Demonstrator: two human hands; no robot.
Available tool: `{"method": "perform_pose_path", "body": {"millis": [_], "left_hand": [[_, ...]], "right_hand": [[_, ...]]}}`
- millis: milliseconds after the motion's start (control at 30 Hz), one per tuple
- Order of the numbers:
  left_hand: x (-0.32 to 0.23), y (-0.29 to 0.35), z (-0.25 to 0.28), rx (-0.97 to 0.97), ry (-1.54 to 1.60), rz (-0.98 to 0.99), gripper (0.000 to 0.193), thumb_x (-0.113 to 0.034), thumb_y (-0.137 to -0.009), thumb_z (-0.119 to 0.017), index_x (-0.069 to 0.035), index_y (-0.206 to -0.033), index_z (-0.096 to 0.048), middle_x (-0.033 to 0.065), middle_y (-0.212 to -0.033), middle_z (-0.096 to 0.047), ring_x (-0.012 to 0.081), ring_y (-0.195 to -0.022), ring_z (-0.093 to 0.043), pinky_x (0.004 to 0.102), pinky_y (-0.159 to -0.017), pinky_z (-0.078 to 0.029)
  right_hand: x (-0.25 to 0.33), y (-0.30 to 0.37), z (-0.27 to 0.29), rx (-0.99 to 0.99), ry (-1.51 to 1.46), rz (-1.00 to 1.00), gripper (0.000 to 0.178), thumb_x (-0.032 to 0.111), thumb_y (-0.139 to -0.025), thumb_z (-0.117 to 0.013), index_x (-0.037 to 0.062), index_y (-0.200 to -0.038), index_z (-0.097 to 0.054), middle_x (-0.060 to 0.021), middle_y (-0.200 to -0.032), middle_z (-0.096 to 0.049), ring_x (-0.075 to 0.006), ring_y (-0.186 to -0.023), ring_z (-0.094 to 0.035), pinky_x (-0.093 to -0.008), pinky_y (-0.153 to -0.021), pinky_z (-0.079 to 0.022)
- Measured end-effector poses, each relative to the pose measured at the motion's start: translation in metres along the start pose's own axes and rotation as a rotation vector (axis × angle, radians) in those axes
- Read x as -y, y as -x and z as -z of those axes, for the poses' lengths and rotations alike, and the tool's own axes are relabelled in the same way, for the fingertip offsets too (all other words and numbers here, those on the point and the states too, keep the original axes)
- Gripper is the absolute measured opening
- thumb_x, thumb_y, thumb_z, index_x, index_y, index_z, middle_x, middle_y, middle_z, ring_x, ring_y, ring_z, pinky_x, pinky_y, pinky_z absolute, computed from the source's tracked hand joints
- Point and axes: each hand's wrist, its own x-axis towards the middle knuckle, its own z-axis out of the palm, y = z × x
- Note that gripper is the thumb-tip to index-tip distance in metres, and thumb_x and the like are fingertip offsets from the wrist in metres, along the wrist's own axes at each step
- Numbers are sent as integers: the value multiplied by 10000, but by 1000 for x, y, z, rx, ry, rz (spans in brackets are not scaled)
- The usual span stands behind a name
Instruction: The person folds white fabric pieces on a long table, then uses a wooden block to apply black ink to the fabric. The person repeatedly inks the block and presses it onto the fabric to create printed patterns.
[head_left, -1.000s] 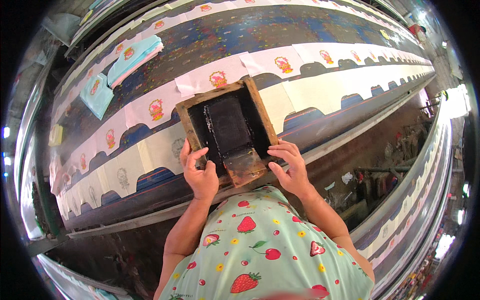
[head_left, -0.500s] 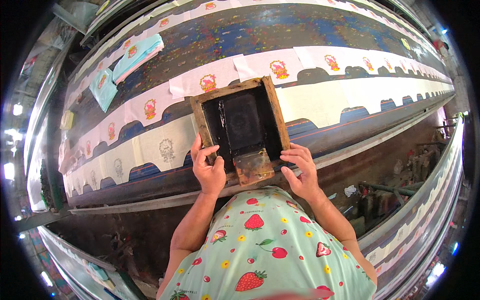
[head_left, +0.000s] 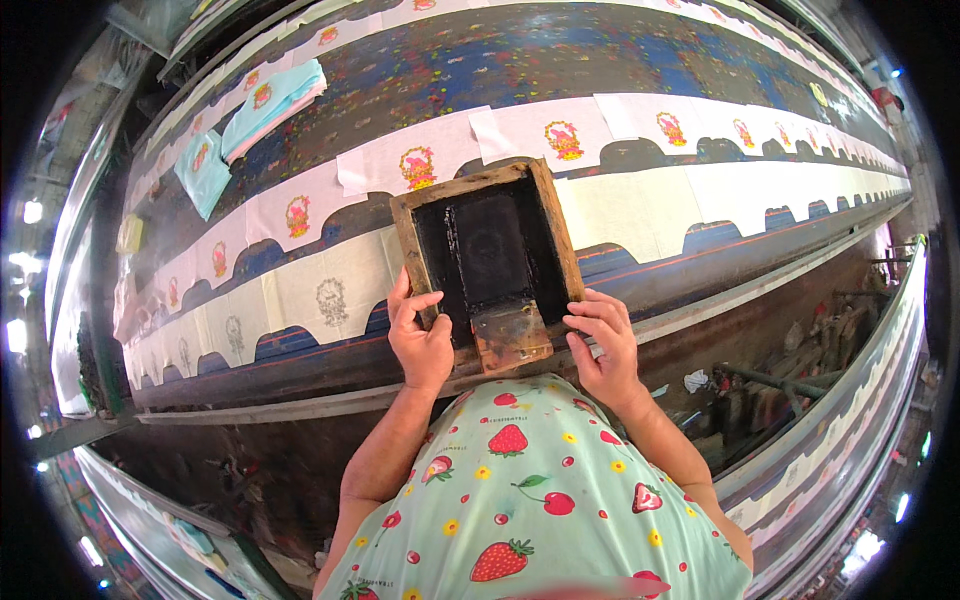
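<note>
A wooden screen-printing frame point(head_left: 562, 235) with a black-inked inside lies tilted over the near cream cloth strip point(head_left: 660, 208). A stained squeegee point(head_left: 510, 338) rests in the frame's near end, its broad handle leaning over the near rim. My left hand point(head_left: 422, 345) grips the frame's near left side, fingers curled over the edge. On the near right corner, my right hand point(head_left: 607, 345) holds the frame with bent fingers, thumb below them. Left of the frame, the cream cloth carries dark outline prints point(head_left: 332, 301). The frame hides the cloth under it.
Beyond lies a row of pale pink cloth pieces point(head_left: 520, 135) with red and yellow prints. Folded blue cloths point(head_left: 270, 105) sit at the far left of the paint-spotted table point(head_left: 440, 85). A metal rail point(head_left: 720, 300) edges the near side; a cluttered gap point(head_left: 780, 370) separates another table.
The frame, squeegee and both hands have shifted very slightly right and nearer in the picture. The hold of both hands looks the same.
</note>
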Motion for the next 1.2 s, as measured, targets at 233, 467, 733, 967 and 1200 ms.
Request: {"method": "perform_pose_path", "body": {"millis": [233, 467, 733, 967, 1200], "left_hand": [[3, -3, -1, 11, 32, 96, 348, 151, -802, -723, -50, -1076, -795, 297, -1735, -533, 398, -1622, -520, 463, -1325, -399], [1, -2, -1, 17, -17, 86, 369, 136, -810, -725, -75, -1102, -809, 313, -1732, -531, 417, -1615, -521, 471, -1328, -402], [1, -2, -3, 25, -15, 101, 376, 124, -811, -738, -89, -1110, -817, 286, -1734, -532, 408, -1603, -527, 461, -1326, -407], [2, -2, -3, 46, -15, 102, 365, 118, -828, -733, -76, -1126, -812, 270, -1735, -540, 407, -1614, -515, 477, -1332, -400], [4, -5, 1, 32, 60, 137, 297, 89, -952, -747, -62, -1200, -805, 265, -1713, -566, 400, -1605, -537, 461, -1328, -412]], "right_hand": [[23, -15, -8, 259, 19, 257, 374, 93, -830, -942, 86, -1184, -823, -86, -1231, -773, -344, -1248, -739, -493, -1031, -604], [37, -41, -22, 444, 237, 345, 379, 107, -871, -846, 74, -1248, -836, -108, -1268, -763, -319, -1255, -719, -487, -1062, -579], [45, -64, -36, 510, 289, 371, 368, 86, -881, -784, 58, -1246, -822, -101, -1197, -761, -321, -1144, -734, -475, -988, -589], [35, -114, -16, 804, 241, 294, 339, 26, -883, -731, 84, -1196, -847, -134, -1069, -771, -372, -1057, -749, -497, -938, -604], [-11, -199, -61, 633, 214, 280, 360, -10, -900, -696, 166, -1148, -887, -152, -1080, -795, -397, -1078, -770, -522, -943, -608]]}}
